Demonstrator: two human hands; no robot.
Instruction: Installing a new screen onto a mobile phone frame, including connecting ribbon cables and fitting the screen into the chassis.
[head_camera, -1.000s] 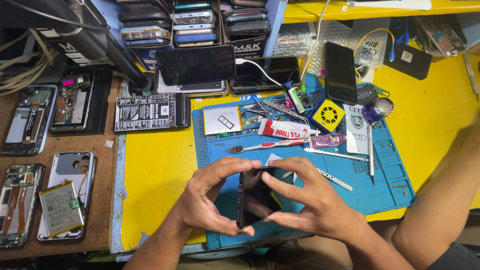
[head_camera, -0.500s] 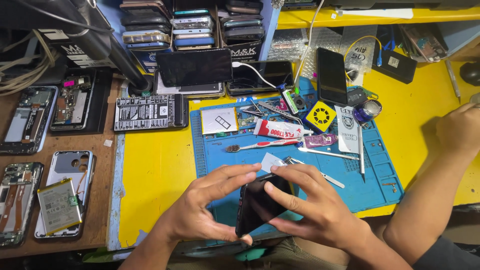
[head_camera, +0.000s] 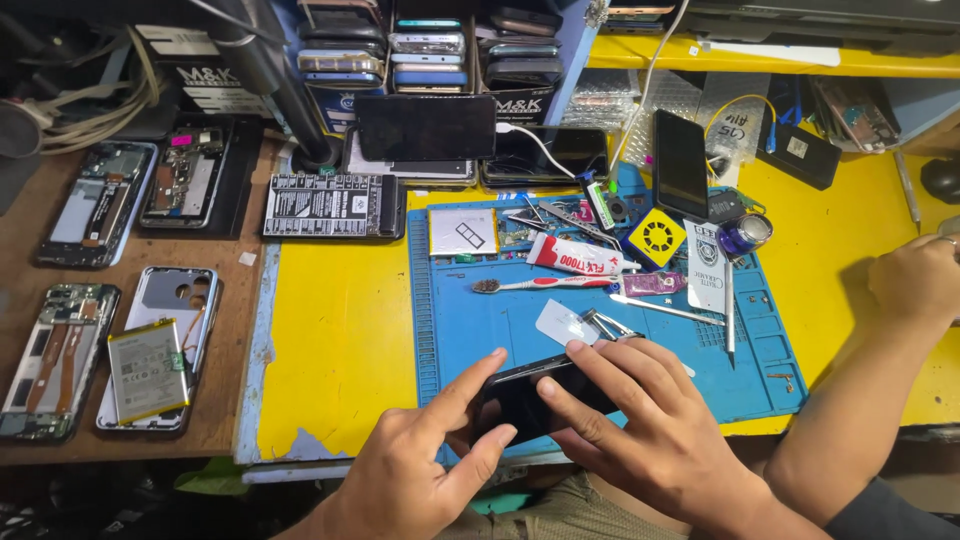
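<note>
Our left hand (head_camera: 410, 475) and right hand (head_camera: 650, 430) both clamp the black phone (head_camera: 530, 400) above the desk's (head_camera: 330, 340) near edge, fingers hiding most of it. Toothbrush (head_camera: 545, 284) farther back; a co-worker's hand (head_camera: 915, 280) is cut off at the right edge.

Phone repair workshop: opened phones (head_camera: 85, 205), blue repair mat (head_camera: 480, 320), glue tube (head_camera: 575, 257).

blue mat (head_camera: 500, 320), toothbrush (head_camera: 545, 285), glue tube (head_camera: 580, 257), opened phones (head_camera: 150, 350)
</note>
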